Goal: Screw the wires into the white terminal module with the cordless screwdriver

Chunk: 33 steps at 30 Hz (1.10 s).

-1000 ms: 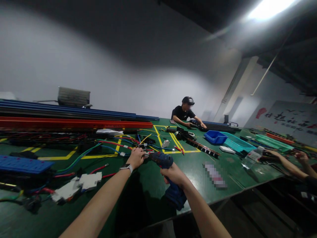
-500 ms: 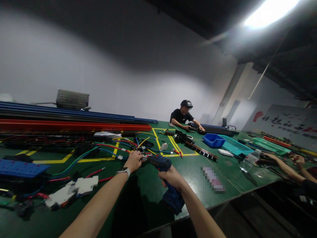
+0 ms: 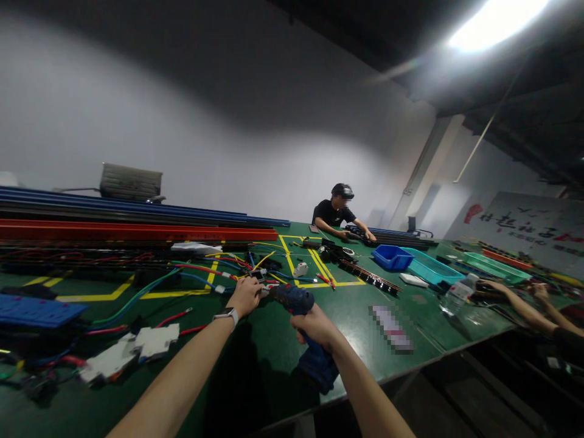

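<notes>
My right hand [image 3: 316, 328] is wrapped round the grip of a blue cordless drill [image 3: 301, 322], whose nose points left toward my left hand. My left hand [image 3: 245, 295], with a watch on its wrist, is closed on a small part [image 3: 261, 286] at the drill's tip, too small to name. Both hands are over the green table [image 3: 374, 340], near red, blue and yellow wires [image 3: 205, 274].
White breaker blocks [image 3: 132, 350] lie at the left, with a blue strip [image 3: 36, 310]. Long red and blue rails [image 3: 137, 228] run along the far side. Blue and teal bins [image 3: 410, 261] and a plastic bottle [image 3: 458, 293] sit right. One person works across the table; another person's arms [image 3: 529, 307] reach in from the right.
My hands and the drill have stayed together at the same spot; the view has shifted slightly. The person's arms at right have moved a little.
</notes>
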### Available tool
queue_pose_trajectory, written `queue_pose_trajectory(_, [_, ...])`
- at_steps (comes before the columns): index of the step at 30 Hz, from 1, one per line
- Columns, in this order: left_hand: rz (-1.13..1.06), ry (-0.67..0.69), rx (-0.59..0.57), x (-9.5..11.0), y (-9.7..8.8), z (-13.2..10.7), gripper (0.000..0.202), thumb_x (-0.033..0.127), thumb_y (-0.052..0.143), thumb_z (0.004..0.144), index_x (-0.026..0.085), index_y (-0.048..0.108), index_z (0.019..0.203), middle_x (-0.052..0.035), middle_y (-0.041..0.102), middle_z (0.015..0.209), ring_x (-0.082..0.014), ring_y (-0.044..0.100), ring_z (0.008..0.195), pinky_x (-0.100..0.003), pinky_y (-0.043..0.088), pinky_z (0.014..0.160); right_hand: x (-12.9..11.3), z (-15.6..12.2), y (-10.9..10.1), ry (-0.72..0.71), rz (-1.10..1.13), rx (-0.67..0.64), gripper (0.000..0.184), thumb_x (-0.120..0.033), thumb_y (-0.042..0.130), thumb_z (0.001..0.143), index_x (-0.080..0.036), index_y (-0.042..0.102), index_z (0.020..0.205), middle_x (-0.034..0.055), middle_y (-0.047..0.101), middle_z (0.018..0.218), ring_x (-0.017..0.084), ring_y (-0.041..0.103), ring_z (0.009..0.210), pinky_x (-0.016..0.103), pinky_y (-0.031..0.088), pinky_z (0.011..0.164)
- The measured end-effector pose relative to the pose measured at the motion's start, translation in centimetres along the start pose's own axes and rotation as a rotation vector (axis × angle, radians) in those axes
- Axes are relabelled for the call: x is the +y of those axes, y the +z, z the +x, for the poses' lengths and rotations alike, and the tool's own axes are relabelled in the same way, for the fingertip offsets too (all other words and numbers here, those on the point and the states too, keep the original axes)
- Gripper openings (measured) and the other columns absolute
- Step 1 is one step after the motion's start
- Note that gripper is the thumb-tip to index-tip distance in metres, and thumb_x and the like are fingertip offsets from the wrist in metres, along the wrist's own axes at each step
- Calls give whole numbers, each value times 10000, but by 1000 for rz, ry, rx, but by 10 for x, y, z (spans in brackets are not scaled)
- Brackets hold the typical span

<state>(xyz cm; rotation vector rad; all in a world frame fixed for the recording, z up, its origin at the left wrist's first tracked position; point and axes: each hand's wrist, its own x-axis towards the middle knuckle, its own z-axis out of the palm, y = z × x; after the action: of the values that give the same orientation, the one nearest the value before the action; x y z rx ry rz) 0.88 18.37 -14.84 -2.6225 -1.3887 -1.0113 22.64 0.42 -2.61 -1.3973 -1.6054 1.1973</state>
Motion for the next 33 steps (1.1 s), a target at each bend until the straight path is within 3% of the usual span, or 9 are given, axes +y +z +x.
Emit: queue_pose_trajectory(33, [-7, -12, -2, 0, -1, 1, 197, 381, 596, 884, 282, 747, 962, -90, 649, 988, -261, 558, 1012, -444, 330, 958, 3, 1, 1, 9, -41, 6, 163, -163, 548, 700, -178, 593, 856, -73, 480, 467, 105, 497, 401, 186, 348, 414])
